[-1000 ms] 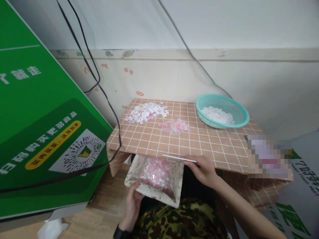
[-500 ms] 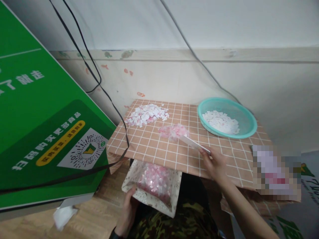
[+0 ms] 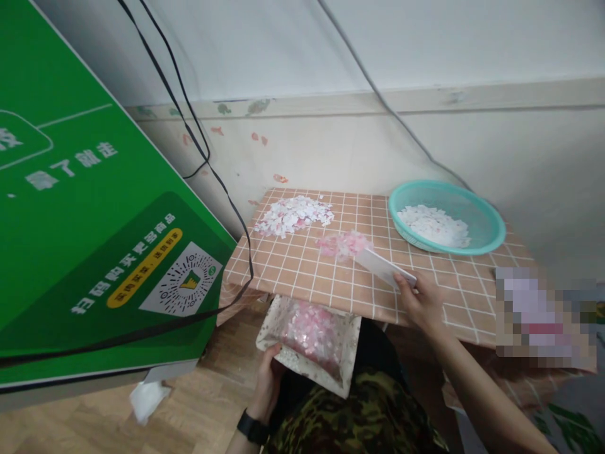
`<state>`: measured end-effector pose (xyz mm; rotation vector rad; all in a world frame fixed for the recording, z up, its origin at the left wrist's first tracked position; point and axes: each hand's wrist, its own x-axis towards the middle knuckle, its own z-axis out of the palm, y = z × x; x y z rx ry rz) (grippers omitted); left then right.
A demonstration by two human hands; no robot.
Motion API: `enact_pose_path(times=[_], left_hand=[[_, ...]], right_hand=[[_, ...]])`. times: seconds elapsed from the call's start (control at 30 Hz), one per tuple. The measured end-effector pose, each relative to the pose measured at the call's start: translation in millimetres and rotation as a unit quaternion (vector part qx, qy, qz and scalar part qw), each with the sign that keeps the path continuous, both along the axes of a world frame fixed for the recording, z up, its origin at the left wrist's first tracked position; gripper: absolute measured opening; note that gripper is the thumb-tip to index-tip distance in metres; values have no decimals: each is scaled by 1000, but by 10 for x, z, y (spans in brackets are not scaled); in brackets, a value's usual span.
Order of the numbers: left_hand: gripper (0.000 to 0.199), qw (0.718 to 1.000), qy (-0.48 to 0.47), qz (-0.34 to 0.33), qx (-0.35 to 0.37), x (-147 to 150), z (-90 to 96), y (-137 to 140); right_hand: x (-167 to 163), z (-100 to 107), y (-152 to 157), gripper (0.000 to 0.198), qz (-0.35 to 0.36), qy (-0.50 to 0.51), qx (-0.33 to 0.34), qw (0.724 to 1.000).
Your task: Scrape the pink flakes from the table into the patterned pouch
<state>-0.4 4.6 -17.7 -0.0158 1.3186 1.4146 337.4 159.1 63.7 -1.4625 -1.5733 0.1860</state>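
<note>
- Left hand (image 3: 270, 378) grips a speckled off-white square tray (image 3: 352, 354) of pink pieces (image 3: 309, 329), by the brown checked counter (image 3: 302, 274).
- Translucent pink flakes (image 3: 343, 244) lie on that counter.
- Right hand (image 3: 423, 304) holds a flat white rectangular strip (image 3: 380, 264) at their edge.

From the wearer's head we look forward and down, the camouflage clothing (image 3: 363, 413) just beneath us at bottom centre. The left hand (image 3: 269, 376) and right hand (image 3: 423, 304) sit near, in the lower half; the checked tablecloth (image 3: 302, 271) fills mid-frame, the wall (image 3: 283, 53) the top.
</note>
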Motion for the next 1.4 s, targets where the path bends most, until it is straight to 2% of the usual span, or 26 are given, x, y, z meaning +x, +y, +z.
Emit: enact_pose_path(times=[0.1, 0.17, 0.3, 0.5, 0.7, 0.83, 1.03, 1.2, 1.4], left_hand=[[49, 999, 14, -28, 9, 41, -66, 15], [55, 998, 15, -41, 39, 89, -104, 16], [50, 996, 4, -65, 63, 186, -144, 23], [59, 997, -8, -59, 56, 256, -145, 67], [72, 995, -4, -69, 75, 345, -82, 116], [69, 993, -3, -65, 95, 397, -49, 124], [66, 992, 2, -80, 94, 411, -40, 98], [58, 992, 6, -85, 98, 432, -46, 101], [64, 992, -3, -84, 92, 427, -116, 152]], right_hand=[[-99, 45, 41, 51, 5, -22, 7, 1000], [-159, 67, 62, 53, 16, -21, 1, 1000], [-218, 74, 54, 49, 10, 13, -17, 1000], [-213, 78, 23, 45, 28, 28, -36, 999], [-197, 38, 39, 43, 24, 42, -24, 999], [-189, 27, 50, 45, 63, 29, -25, 997], [-182, 3, 64, 48, 58, 37, -15, 998], [-212, -3, 90, 47, 89, 22, -12, 996], [-234, 21, 54, 48, 77, 27, 6, 997]])
